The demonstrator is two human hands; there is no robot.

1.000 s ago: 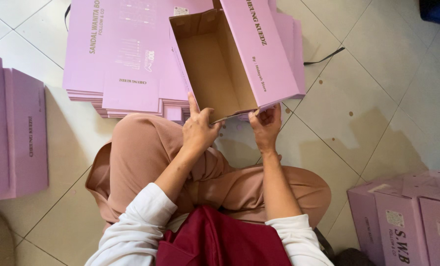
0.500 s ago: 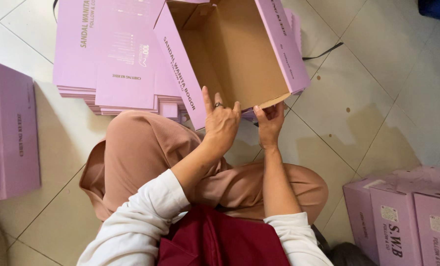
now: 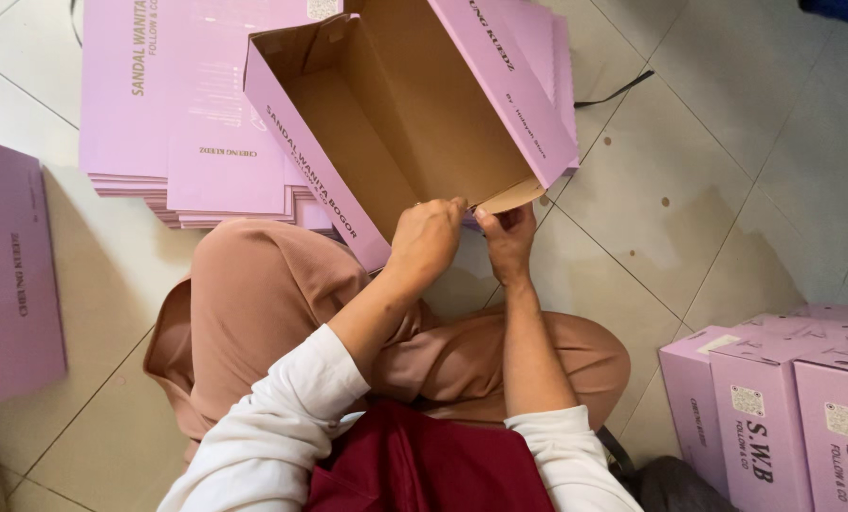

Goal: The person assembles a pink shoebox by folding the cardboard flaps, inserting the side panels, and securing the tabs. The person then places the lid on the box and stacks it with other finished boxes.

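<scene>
Both hands grip the near edge of an open pink cardboard box (image 3: 414,123), which rests tilted above the person's knees: the left hand (image 3: 428,237) curls closed over the rim, the right hand (image 3: 506,237) pinches the corner flap. Behind it a stack of flat pink sheets (image 3: 187,104) lies on the tiled floor (image 3: 728,190), with finished pink boxes (image 3: 784,417) at the right
</scene>
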